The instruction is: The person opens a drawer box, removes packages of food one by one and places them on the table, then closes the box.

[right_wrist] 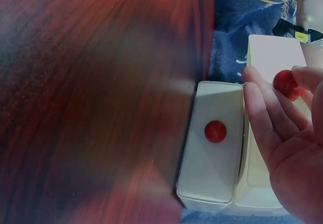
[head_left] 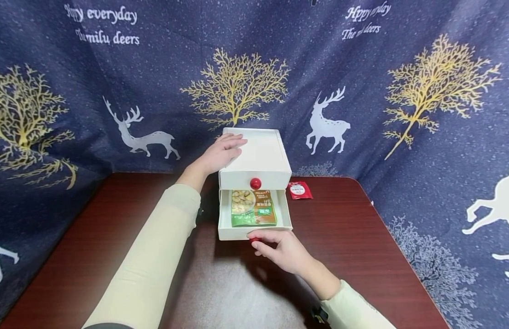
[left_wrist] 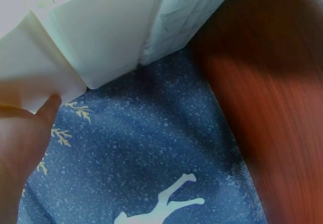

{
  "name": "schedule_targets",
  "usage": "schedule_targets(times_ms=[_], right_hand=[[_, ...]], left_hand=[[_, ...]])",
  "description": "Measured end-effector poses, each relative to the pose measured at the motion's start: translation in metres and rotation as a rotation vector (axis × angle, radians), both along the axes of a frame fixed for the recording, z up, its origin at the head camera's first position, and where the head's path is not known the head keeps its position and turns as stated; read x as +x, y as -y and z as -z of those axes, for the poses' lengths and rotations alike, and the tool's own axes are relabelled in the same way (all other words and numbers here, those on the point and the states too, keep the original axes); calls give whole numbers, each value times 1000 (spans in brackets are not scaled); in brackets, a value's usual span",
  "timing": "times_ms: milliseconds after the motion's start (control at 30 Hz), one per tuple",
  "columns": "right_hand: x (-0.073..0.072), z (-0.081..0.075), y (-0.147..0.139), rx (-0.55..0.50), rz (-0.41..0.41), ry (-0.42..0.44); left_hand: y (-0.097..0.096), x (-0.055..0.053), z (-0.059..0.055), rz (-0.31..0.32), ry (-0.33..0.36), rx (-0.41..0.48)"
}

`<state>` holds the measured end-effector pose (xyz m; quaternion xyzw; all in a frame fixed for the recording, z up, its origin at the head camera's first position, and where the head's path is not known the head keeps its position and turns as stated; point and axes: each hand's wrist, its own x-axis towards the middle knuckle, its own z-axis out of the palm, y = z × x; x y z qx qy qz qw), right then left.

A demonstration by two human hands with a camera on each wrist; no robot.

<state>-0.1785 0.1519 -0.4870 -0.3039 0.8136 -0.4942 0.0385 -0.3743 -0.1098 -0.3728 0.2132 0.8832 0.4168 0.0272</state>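
Note:
A small white two-drawer cabinet (head_left: 258,148) stands on the table, its upper drawer (head_left: 238,179) closed and its lower drawer (head_left: 283,210) pulled out. My left hand (head_left: 222,153) rests on the cabinet's top near the left edge, fingers extended. At the lower drawer's front, my right hand (head_left: 285,251) pinches the red knob (right_wrist: 287,85) between thumb and fingers. Inside that drawer lies a green and brown food packet (head_left: 253,209) with a picture of food on it; its far end is hidden under the upper drawer. A second red knob (head_left: 255,183) sits on the upper drawer.
To the right of the cabinet, a small red packet (head_left: 300,190) with a white label lies on the dark red wooden table (head_left: 353,246). Behind the table hangs a dark blue cloth (head_left: 155,82) printed with deer and golden trees.

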Motion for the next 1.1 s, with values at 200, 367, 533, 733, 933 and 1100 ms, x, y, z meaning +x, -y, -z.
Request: schedule_targets(times_ms=[200, 367, 533, 733, 933, 1100], right_hand=[[2, 0, -1, 15, -5, -6], [5, 0, -2, 7, -17, 2], [8, -1, -2, 14, -22, -3], [11, 0, -2, 8, -24, -16], [14, 1, -3, 3, -33, -19], [16, 2, -3, -4, -44, -22]], left_hand=[[-1, 0, 1, -4, -2, 8], [-1, 0, 1, -4, 0, 14], [-1, 1, 0, -8, 0, 3], [-2, 1, 0, -7, 3, 10], [-1, 3, -2, -12, 0, 16], [-1, 3, -1, -13, 3, 21]])
